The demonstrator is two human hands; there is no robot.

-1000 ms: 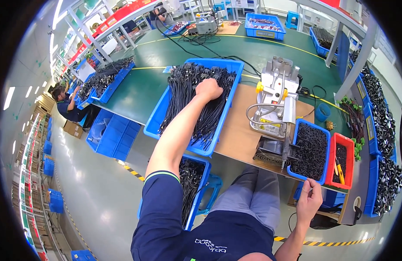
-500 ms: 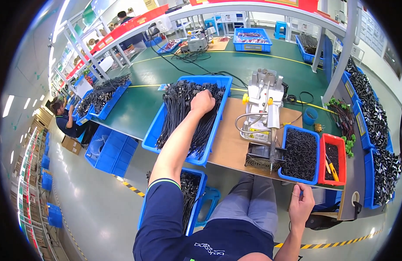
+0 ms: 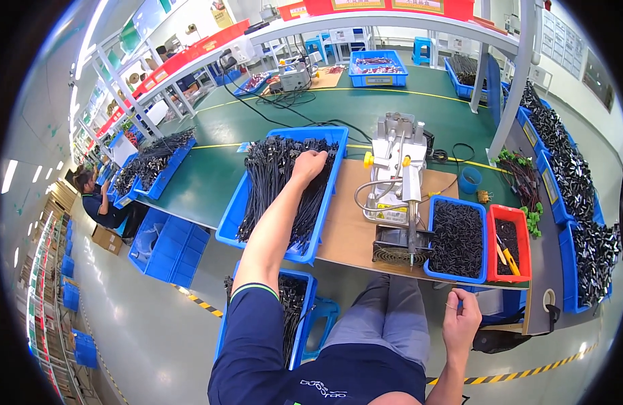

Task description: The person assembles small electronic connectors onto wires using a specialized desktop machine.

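My left hand [image 3: 310, 165] reaches over a blue tray [image 3: 330, 223] of long black cables [image 3: 274, 185], whose small connector ends lie toward the far side. Its fingers are closed together among those ends, on the right part of the pile; what they pinch is hidden. Beyond the table's front edge, at the lower right, my right hand [image 3: 461, 317] is held up with fingers curled and thumb against the forefinger. Anything in that pinch is too small to make out. Right of the cable tray stands a metal bench machine [image 3: 396, 175] with yellow knobs and a round coil at its front.
A blue bin [image 3: 458, 239] of small black tubes sits beside the machine, next to a red bin [image 3: 523, 233] with a yellow-handled tool [image 3: 509, 260]. Blue trays of black parts [image 3: 589, 260] line the right. Another cable tray [image 3: 294, 304] is below the table. A person [image 3: 99, 199] sits far left.
The view has shifted slightly, so the table appears a little further left. My left hand stays at the connector ends with its fingers closed; my right hand keeps its pinch.
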